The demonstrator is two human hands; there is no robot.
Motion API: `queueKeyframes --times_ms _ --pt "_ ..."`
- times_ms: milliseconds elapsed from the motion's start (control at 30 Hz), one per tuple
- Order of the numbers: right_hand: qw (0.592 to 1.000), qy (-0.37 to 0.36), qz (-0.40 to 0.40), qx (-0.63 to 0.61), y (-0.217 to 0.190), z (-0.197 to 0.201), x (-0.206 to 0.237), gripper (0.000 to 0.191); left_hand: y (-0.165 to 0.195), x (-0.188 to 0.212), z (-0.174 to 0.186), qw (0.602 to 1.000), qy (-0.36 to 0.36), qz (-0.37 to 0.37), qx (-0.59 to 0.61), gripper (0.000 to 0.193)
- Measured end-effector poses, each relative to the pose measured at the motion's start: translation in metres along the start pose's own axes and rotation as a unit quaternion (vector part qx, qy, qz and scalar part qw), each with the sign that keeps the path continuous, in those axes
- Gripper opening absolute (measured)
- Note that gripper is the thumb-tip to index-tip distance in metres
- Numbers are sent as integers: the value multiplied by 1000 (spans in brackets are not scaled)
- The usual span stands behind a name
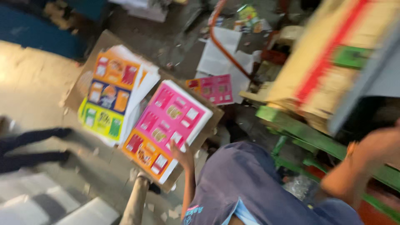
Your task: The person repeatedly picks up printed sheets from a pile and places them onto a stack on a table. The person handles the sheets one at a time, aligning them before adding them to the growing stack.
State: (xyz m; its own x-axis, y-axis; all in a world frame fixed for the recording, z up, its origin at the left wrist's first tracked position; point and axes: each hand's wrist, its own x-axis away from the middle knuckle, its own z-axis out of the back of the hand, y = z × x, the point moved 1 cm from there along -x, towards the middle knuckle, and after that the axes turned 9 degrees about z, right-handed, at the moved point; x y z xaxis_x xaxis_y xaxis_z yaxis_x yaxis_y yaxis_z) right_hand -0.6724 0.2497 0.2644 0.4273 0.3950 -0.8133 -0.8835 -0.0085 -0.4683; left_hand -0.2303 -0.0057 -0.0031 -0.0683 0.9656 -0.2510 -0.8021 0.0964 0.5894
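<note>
Left hand (pixel 182 155) touching pink printed stack (pixel 171 125) near edge.

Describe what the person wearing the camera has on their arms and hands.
The right hand is heavily blurred; its arm is bare, no sleeve or glove, with what looks like an orange band at the wrist. The bare forearm at the bottom edge may be the left one; its hand is hidden. The dark blue shirt is a co-worker's.

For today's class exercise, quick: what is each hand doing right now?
Left hand: not in view.
Right hand: raised at the right edge, too blurred to tell.
</note>
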Motion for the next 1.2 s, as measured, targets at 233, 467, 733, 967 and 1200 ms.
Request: queueKeyframes --times_ms 233,467,733,967,1200 --pt "919 89 -273 268 242 -74 23 42 181 15 -105 838 -495 -67 222 33" --pt "953 -252 -169 -19 63 -209 164 53 237 6 -107 820 -457 -65 339 82" --pt "943 -28 -265 199 163 -186 51 65 207 -25 -101 827 -434 87 347 73" --pt "965 -245 -1 94 44 -195 174 81 210 -10 -127 588 -489 233 600 67" --pt "910 -167 -217 -310 -63 -153 229 55 137 45 -94 429 -606 221 633 73"
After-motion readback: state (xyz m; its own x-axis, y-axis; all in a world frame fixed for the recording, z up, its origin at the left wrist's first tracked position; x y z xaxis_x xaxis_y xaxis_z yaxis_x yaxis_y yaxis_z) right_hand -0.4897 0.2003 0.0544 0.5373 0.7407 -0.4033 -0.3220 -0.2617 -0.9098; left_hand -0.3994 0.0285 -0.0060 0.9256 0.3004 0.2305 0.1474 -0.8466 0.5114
